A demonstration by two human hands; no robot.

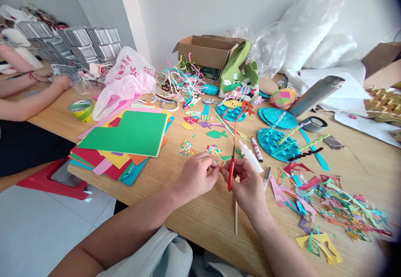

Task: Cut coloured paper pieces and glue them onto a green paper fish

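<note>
Scissors with red handles (pixel 231 176), one pair, are grasped in the right hand (pixel 249 183), pointing away over the pale wooden counter (pixel 150 189); the left hand (pixel 197 174) pinches one tiny orange scrap (pixel 222 165), apparently paper, just beside them. A loose pinch could drop it near two multicoloured confetti heaps (pixel 186 148).

Open cardboard box (pixel 203 54), silver flask (pixel 316 96), red stool (pixel 42 181)

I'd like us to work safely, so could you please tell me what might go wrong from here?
The right hand holds the scissors close to the left hand, so a slip might nick it. The loose paper bits just beyond the left hand could scatter if brushed.
</note>
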